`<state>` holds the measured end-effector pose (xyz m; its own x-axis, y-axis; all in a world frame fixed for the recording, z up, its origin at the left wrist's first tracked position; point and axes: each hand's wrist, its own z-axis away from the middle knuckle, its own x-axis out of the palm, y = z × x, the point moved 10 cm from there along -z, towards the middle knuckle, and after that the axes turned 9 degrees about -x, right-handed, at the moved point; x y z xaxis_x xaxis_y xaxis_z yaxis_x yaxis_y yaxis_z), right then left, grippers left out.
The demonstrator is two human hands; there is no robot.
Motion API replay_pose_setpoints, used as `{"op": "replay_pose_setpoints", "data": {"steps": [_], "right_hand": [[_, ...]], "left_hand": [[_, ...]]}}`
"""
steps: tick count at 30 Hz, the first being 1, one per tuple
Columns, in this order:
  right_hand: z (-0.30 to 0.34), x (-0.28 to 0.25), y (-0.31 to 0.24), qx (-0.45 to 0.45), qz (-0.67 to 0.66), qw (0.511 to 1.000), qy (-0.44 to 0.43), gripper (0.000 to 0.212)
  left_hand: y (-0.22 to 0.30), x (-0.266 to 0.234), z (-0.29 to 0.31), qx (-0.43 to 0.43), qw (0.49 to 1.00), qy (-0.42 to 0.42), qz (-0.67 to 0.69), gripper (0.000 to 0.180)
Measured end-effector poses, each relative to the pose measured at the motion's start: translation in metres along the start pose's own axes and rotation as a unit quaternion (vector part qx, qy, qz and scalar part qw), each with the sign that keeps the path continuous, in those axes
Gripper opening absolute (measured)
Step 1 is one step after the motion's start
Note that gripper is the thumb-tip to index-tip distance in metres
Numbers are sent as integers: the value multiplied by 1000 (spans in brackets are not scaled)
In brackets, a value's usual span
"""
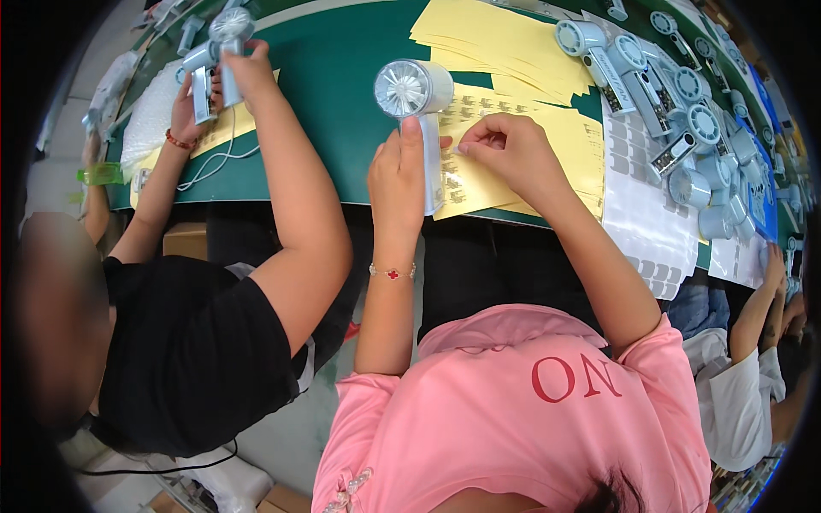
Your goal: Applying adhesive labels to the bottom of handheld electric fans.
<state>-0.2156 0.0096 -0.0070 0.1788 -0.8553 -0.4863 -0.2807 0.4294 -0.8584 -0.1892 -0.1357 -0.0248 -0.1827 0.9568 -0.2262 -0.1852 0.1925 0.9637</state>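
My left hand (395, 179) is wrapped round the handle of a pale blue handheld fan (412, 88), its thumb pressed on the front just under the head. The fan stands upright, with its round, clear-fronted head at the top. To the right of the handle, my right hand (516, 152) is closed in a pinch, thumb against forefinger; whatever lies between the tips is too small to make out. Beneath both hands spreads a yellow sheet of small printed labels (462, 198), near the front edge of the green table (333, 103).
More yellow sheets (496, 38) lie at the back. Several handheld fans (637, 77) are heaped on the right, beside white sheets with grey stickers (637, 231). On the left, a co-worker in black (197, 359) holds fan parts near bubble wrap (158, 120) and a white cable (218, 167).
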Motion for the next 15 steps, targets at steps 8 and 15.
{"op": "replay_pose_setpoints", "data": {"steps": [8,15], "right_hand": [[-4,9,2,-2,115,993,14,11],[25,-17,-36,-138,190,966,109,14]], "left_hand": [[0,-5,1,-13,997,-6,75,56],[22,2,4,60,985,45,-158,47]]}}
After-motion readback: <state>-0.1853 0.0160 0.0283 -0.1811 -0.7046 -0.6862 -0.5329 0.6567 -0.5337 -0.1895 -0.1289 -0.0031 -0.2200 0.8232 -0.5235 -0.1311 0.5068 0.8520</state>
